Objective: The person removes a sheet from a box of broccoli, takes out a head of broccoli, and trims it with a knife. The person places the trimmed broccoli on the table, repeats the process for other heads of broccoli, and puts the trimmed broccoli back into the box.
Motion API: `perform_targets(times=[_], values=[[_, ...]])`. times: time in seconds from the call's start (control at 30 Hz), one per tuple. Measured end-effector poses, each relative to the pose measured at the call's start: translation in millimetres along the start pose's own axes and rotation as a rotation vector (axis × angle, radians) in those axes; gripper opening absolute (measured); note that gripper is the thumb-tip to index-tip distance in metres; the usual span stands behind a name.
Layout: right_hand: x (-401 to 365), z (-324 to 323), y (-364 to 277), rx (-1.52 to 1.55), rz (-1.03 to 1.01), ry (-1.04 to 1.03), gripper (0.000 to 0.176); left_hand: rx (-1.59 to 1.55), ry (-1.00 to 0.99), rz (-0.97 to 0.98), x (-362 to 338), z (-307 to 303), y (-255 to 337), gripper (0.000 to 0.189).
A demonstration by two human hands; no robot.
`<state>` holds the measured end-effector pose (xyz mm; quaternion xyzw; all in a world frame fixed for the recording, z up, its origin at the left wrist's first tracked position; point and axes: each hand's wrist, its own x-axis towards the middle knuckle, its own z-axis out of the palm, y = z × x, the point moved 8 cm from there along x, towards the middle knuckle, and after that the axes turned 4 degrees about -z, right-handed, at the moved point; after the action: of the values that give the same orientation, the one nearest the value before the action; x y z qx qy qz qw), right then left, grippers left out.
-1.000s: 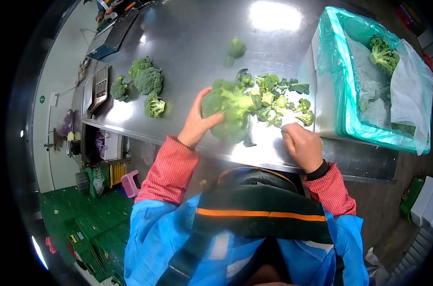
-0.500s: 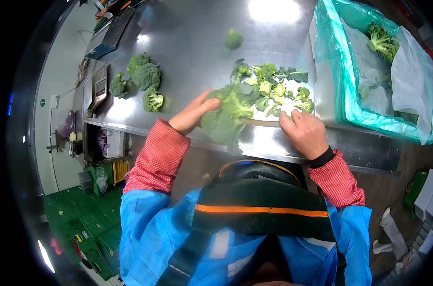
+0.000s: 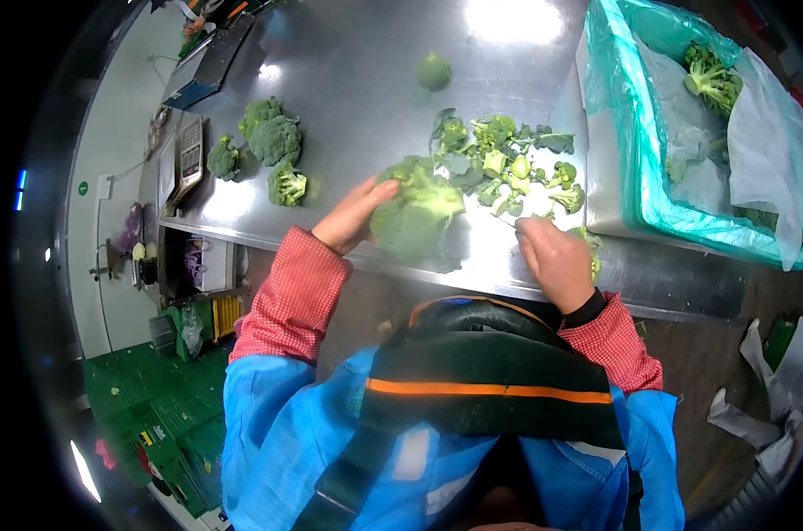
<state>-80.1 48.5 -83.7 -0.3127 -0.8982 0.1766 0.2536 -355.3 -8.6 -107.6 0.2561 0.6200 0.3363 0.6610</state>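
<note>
My left hand [image 3: 355, 217] is closed around the side of a large broccoli head [image 3: 414, 219], its pale cut stalk turned to the right. The head is held above the front part of the steel table [image 3: 357, 115] and looks blurred. Just to its right, my right hand [image 3: 556, 261] is closed on a knife, mostly hidden, with only a thin sliver of blade [image 3: 505, 221] showing at the fingertips. Beyond that hand lies a pile of trimmed broccoli pieces and leaves [image 3: 499, 164]. Another small broccoli piece [image 3: 591, 251] shows beside the right knuckles.
Several broccoli heads [image 3: 273, 140] stand at the left, near a scale [image 3: 189, 155]. A lone small piece [image 3: 433, 73] lies farther back. On the right is a crate lined with green plastic [image 3: 631, 115], holding broccoli [image 3: 709, 78] and white sheets. Green crates [image 3: 153, 398] lie lower left.
My right hand has drawn slightly toward me and turned, and the blade has come away from the broccoli stalk. A small piece now shows beside that hand. The left hand keeps its hold.
</note>
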Motion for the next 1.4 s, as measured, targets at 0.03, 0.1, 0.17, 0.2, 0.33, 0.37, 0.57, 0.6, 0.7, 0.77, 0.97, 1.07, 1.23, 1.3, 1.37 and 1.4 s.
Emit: perform_targets(times=[0.03, 0.1, 0.17, 0.2, 0.33, 0.37, 0.57, 0.6, 0.7, 0.77, 0.97, 1.07, 1.23, 1.3, 1.37, 1.4], values=[[4, -4, -12, -0.04, -0.069, 0.004, 0.02, 0.054, 0.02, -0.01, 0, -3, -2, 0.077], [11, -9, -26, -0.115, -0.158, 0.006, 0.011, 0.164, 0.056, -0.029, 5, -8, -6, 0.08], [14, -5, -31, -0.164, -0.212, -0.029, 0.011, 0.274, 0.057, -0.051, 9, -8, -8, 0.084], [15, 0, -31, -0.174, -0.224, -0.066, 0.016, 0.298, 0.042, -0.058, 9, -4, -7, 0.084], [23, 5, -33, -0.301, -0.24, 0.027, 0.009, 0.377, 0.034, -0.073, 8, 4, -4, 0.086], [23, 6, -33, -0.337, -0.237, 0.034, 0.01, 0.394, 0.034, -0.079, 8, 6, -4, 0.087], [3, 32, 7, -0.346, -0.045, -0.008, 0.021, 0.418, 0.11, -0.196, 0, 15, -2, 0.093], [-9, 41, 28, -0.338, 0.076, -0.056, 0.022, 0.363, 0.129, -0.189, 2, 9, -9, 0.097], [-33, 16, 84, -0.126, 0.331, 0.063, 0.018, 0.336, 0.064, -0.213, -12, -2, -7, 0.102], [-25, 12, 63, 0.076, 0.359, -0.006, 0.021, 0.341, 0.124, -0.231, -10, -13, -27, 0.104], [36, 31, 9, 0.82, 0.488, -0.042, 0.05, 0.717, 0.192, 0.113, 3, 44, 11, 0.094], [53, 28, -6, 0.676, 0.5, -0.2, 0.046, 0.953, 0.35, 0.424, -6, 68, 30, 0.083], [39, 48, 17, 0.991, 0.561, -0.097, 0.02, 0.794, 0.342, 0.402, -6, 54, 26, 0.077], [22, 51, 21, 1.206, 0.691, -0.107, 0.019, 0.65, 0.234, 0.331, 0, 51, 14, 0.073], [11, 46, 25, 1.454, 0.775, -0.062, 0.018, 0.532, 0.197, 0.287, 3, 44, 5, 0.069], [8, 35, 36, 1.466, 0.834, 0.077, 0.018, 0.489, 0.211, 0.279, 3, 35, 2, 0.067]])
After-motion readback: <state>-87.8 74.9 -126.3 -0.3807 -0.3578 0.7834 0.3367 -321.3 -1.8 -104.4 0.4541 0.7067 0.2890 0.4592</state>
